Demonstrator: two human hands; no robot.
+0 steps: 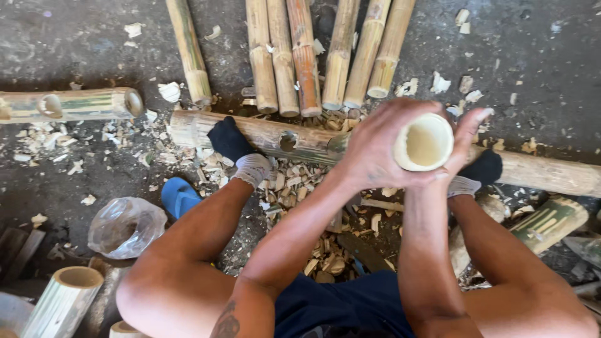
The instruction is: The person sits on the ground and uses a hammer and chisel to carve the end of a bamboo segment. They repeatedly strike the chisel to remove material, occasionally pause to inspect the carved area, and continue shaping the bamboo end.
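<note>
Between your palms: bamboo tube (424,143) | open end faces you, long axis pointing away | left hand (375,147) wraps it, right hand (466,134) presses flat opposite | holed pole (275,136) beneath.

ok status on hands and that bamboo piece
Left hand and right hand both wrapped on upright bamboo tube. Holed pole pinned underfoot. Nothing blocking.
</note>
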